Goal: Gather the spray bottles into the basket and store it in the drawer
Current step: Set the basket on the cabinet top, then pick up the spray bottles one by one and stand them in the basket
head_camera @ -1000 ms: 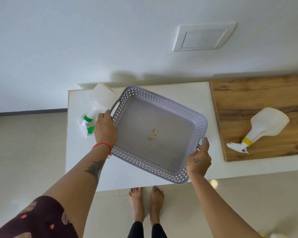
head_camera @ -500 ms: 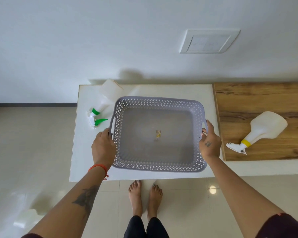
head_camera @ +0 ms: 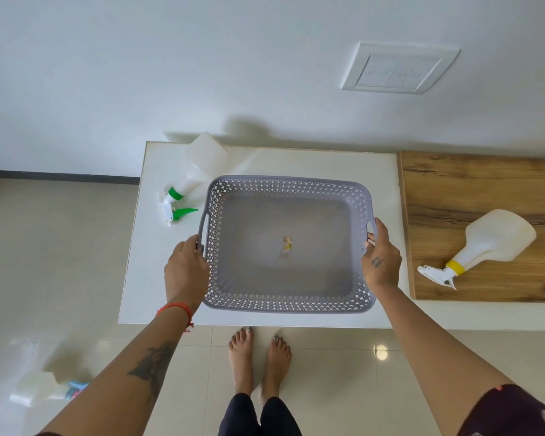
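My left hand [head_camera: 186,269] and right hand [head_camera: 380,262] grip the side handles of the basket [head_camera: 288,305], which sits level between them near the table's [head_camera: 158,171] front edge.

Blurred spray bottle [head_camera: 41,393] on the floor; wooden board [head_camera: 485,190] cut off right.

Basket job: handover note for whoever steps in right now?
Left hand and right hand each grip a side handle of the grey basket, which sits on the white table.
Basket holds no bottles, only a small scrap.
Green-trigger bottle lies on the table left of the basket; yellow-collar bottle lies on the wooden top; a third bottle lies on the floor.
Left: load all three, then store the basket; no drawer in view.
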